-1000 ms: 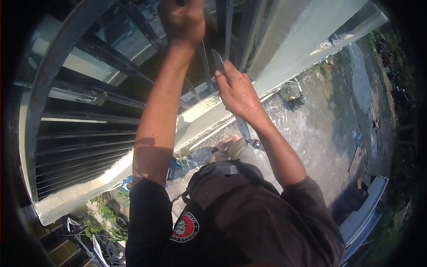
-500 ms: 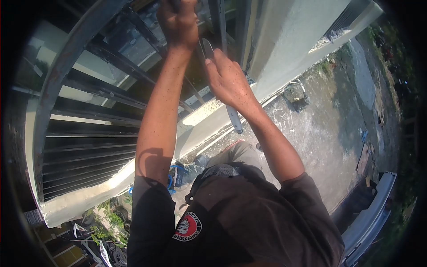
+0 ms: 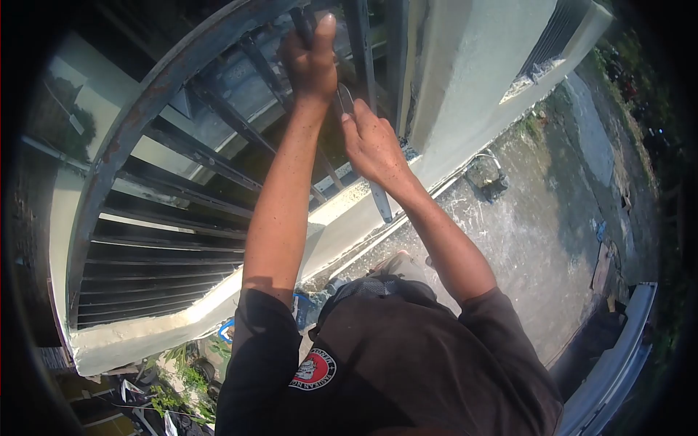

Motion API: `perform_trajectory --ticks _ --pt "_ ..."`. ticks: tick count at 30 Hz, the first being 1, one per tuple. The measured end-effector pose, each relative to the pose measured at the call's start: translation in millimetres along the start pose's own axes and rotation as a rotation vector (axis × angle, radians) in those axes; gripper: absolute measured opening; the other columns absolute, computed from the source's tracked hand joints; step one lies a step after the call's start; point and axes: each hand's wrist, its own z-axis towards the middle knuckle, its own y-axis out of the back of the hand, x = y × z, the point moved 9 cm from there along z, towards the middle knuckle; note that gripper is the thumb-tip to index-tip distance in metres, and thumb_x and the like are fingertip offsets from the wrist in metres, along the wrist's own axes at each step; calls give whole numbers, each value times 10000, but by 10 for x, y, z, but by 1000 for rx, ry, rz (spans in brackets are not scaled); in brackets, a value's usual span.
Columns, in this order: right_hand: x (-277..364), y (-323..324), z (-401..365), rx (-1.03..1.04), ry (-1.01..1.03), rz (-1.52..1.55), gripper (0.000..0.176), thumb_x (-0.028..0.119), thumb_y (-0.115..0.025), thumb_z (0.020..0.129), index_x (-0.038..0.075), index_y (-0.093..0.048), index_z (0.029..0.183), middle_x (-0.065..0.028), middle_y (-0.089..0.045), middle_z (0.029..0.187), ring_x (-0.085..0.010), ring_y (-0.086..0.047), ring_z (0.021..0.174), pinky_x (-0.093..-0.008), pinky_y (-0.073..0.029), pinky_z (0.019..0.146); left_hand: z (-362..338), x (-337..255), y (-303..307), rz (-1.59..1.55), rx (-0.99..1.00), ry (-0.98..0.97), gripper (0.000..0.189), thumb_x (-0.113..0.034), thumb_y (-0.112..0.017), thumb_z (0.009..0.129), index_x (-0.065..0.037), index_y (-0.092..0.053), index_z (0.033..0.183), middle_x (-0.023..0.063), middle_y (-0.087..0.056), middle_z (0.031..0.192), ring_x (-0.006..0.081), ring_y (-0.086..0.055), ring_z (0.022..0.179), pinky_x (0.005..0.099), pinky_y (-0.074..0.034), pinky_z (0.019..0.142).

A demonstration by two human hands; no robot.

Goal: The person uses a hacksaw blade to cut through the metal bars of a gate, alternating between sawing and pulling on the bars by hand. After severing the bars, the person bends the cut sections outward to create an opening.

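High up, my left hand (image 3: 311,62) is closed round a dark metal bar (image 3: 302,25) of the window grille, its thumb pointing up. Just to its right and lower, my right hand (image 3: 374,145) grips a tool with a grey handle (image 3: 380,201) that sticks out below the palm. The tool's thin metal blade (image 3: 345,98) rises past my thumb and index finger, close beside the left wrist and a grille bar. Whether its tip touches the bar cannot be made out.
Grille bars (image 3: 182,185) fan out at left above a pale sill (image 3: 145,333). At right are a wall (image 3: 472,65), concrete ground (image 3: 502,240) and a bucket (image 3: 486,176). Plants and a motorcycle (image 3: 145,407) show at lower left, a pale metal edge (image 3: 618,356) at lower right.
The view has shifted, so the grille appears further right. My left hand sits slightly lower and further right in view, with its thumb now visible. My right hand still holds the tool.
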Motion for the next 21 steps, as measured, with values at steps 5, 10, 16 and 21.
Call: perform_trajectory --ticks 5,10,16,21 --pt "-717 -316 10 150 -37 -135 275 238 -450 1026 -26 -524 1025 -289 -643 853 -499 -630 886 -549 -458 788 -50 13 -14 -66 -6 54 367 -379 -643 926 -79 -566 732 7 -522 622 106 -495 585 300 -401 587" --pt "-154 282 -45 11 -34 -47 287 222 -443 999 -46 -534 1045 -325 -655 873 -514 -637 907 -581 -479 851 -24 -23 -5 -6 -8 31 400 -415 -639 915 -46 -593 767 25 -560 663 142 -532 649 334 -420 655" --pt "139 227 50 59 29 -51 322 237 -438 999 -51 -544 1095 -302 -659 910 -469 -657 917 -539 -489 838 -50 -133 13 32 -37 16 424 -440 -631 918 -19 -669 893 44 -648 818 157 -582 809 330 -440 790" --pt "-647 -340 -78 300 -152 -131 326 257 -437 1010 -47 -534 1081 -310 -655 939 -475 -651 938 -523 -483 824 -50 -95 15 39 -7 42 422 -436 -628 934 -17 -672 936 47 -669 902 160 -583 871 343 -440 842"
